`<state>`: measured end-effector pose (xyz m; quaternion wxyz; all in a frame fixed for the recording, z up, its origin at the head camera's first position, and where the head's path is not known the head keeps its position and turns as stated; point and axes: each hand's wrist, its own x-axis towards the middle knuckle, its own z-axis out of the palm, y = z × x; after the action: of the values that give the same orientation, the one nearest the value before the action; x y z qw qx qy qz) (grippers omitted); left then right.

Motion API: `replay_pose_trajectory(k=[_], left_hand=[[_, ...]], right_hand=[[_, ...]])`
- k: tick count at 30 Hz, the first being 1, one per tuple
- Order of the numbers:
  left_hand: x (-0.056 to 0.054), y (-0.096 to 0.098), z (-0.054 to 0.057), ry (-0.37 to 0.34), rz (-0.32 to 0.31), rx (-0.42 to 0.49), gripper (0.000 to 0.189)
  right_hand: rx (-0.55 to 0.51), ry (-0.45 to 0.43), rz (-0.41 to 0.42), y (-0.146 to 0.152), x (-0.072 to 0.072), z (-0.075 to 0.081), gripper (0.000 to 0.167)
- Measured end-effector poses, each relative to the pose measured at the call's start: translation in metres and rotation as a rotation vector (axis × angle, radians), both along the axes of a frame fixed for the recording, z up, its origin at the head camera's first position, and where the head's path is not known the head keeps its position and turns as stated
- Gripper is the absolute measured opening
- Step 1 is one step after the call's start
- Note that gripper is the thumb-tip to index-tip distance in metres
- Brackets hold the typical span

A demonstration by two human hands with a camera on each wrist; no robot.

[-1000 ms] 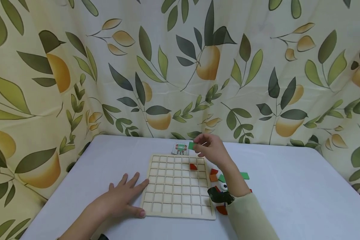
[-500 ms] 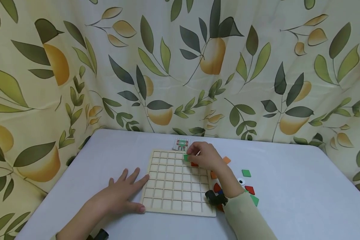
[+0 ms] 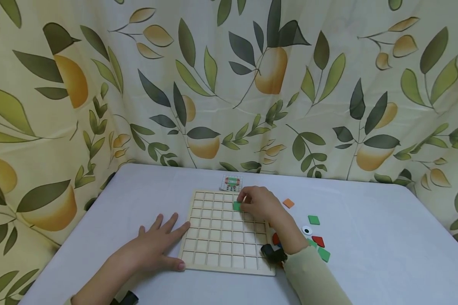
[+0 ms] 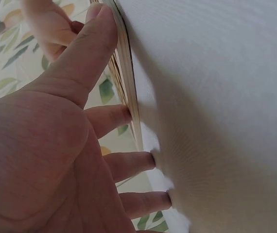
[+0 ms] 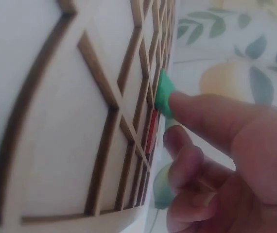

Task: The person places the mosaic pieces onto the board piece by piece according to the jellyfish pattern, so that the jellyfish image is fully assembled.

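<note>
Against board (image 3: 214, 246) (seemingly), right hand (image 3: 262, 203) pinches green tile (image 3: 237, 206).

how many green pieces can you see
4: a green piece pinched by the right hand at the grid board, a second piece beyond the eye disc, a third piece and a partly covered fourth piece near the sleeve. The arm may hide others.

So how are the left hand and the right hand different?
The left hand is spread wide, but the right hand is bent into a pinch. The left hand touches the left edge of the board, while the right hand holds a green piece near its far side. Both hands are bare.
</note>
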<state>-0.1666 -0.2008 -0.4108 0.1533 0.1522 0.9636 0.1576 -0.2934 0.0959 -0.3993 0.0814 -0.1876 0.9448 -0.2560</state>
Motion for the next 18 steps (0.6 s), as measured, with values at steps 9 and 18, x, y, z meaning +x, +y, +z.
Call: replay_pose_trajectory(k=[9,18], left_hand=[[0.0,0.001,0.0,-0.004,0.016,-0.022,0.101],[0.002,0.002,-0.002,-0.003,0.017,-0.022,0.103]], right_hand=[[-0.026,-0.033,0.037,0.01,-0.001,0.008,0.008],[-0.081,-0.089,-0.031,0.054,-0.005,0.023,0.019]])
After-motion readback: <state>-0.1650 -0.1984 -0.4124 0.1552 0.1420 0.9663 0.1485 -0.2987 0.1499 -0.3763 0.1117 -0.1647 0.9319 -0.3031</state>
